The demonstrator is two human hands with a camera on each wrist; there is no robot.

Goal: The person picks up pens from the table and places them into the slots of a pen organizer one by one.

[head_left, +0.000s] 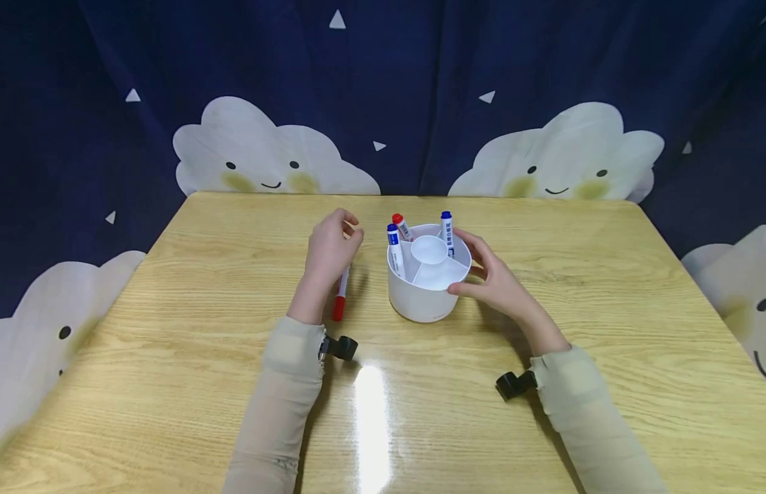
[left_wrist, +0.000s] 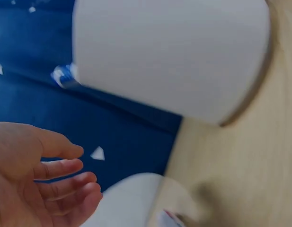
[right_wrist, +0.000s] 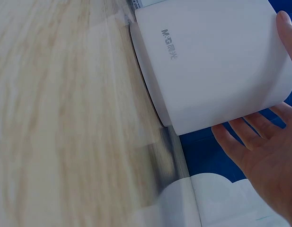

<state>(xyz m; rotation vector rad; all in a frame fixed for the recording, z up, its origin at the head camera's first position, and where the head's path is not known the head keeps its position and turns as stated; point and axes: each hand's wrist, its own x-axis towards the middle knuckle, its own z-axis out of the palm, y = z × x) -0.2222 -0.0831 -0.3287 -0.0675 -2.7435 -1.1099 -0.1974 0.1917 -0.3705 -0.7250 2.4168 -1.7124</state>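
A round white pen holder (head_left: 420, 302) with several compartments stands upright on the table. Two blue-capped markers, one at the left (head_left: 396, 254) and one at the back right (head_left: 447, 233), lean in it, along with a red-capped marker (head_left: 400, 223). My right hand (head_left: 491, 278) grips the holder's right side, thumb at the front and fingers behind; the right wrist view shows the fingers on its wall (right_wrist: 207, 61). To the left, my left hand (head_left: 333, 247) hovers with loosely bent fingers (left_wrist: 65, 189) and nothing in them. Partly beneath it lies another red-capped marker (head_left: 341, 295).
The wooden table (head_left: 204, 343) ends at a dark blue curtain (head_left: 408, 68) printed with white clouds and triangles. A small black wrist camera (head_left: 341, 348) sticks out from the left sleeve, another camera (head_left: 515, 385) from the right one.
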